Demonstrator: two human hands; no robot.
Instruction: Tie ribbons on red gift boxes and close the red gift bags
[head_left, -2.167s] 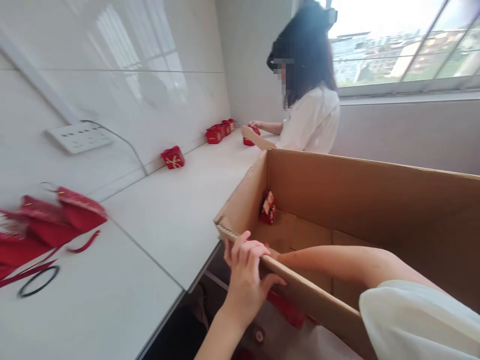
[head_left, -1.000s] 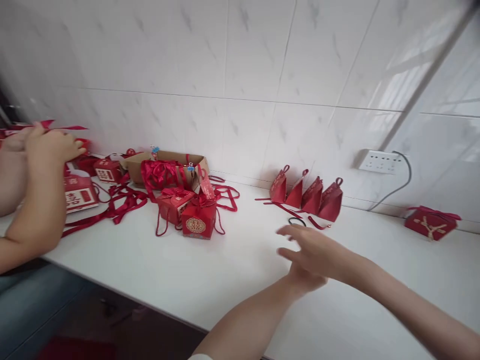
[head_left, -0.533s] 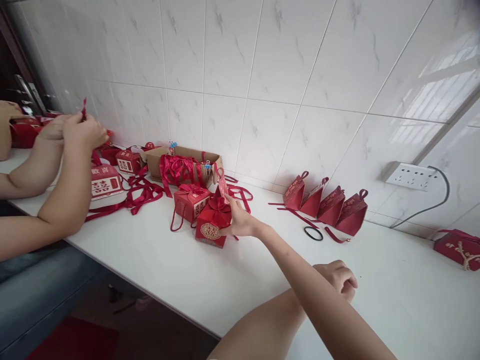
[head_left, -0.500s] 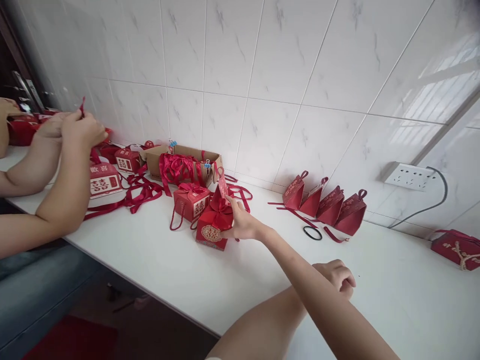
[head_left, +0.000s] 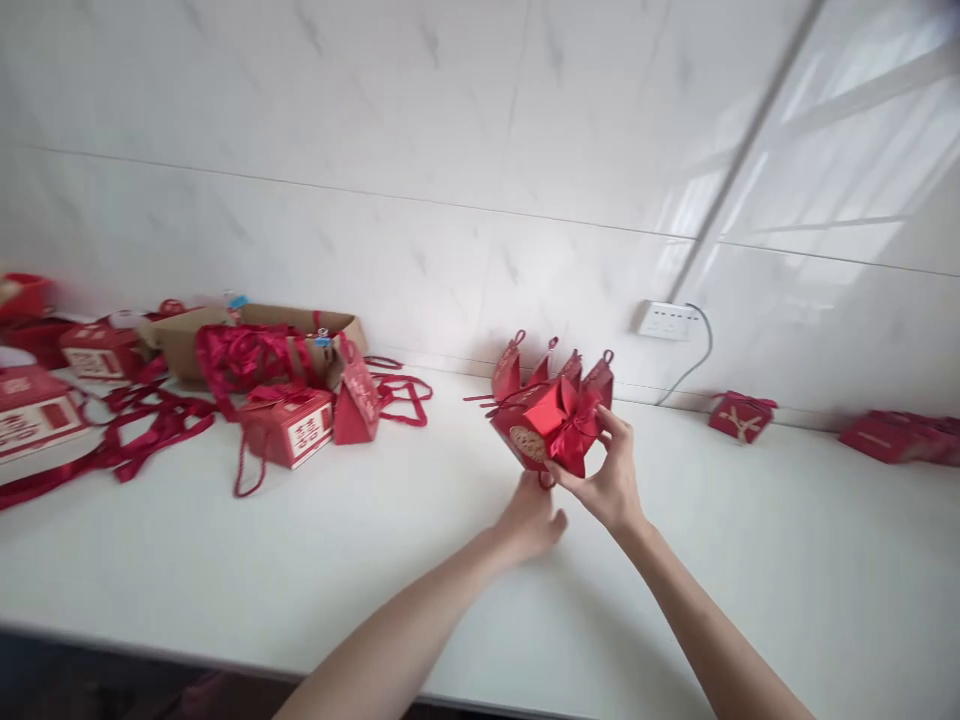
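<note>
A red gift box [head_left: 534, 425] with a satin bow and a round gold emblem hangs tilted above the white table, gripped by my right hand [head_left: 606, 480]. The thumb is at its lower front edge and the fingers are by the bow. My left hand [head_left: 529, 520] is just below the box, close to a dark red cord loop [head_left: 547, 481]. Its fingers are partly hidden and blurred, so what they hold, if anything, is unclear. Several peaked red boxes [head_left: 507, 372] with ribbon loops stand in a row behind, against the wall.
To the left are a cord-handled red box [head_left: 289, 428], a peaked box [head_left: 356, 395], a cardboard tray [head_left: 180, 350] of ribbon, and loose red ribbon [head_left: 142, 430]. A small bowed box [head_left: 741, 417] and more red boxes [head_left: 889, 436] line the wall at right, beyond a power socket [head_left: 666, 320].
My right hand has lifted the bowed box off the table and carried it right. My left hand has come under it. The view has swung right, and the other person's arms have left it.
</note>
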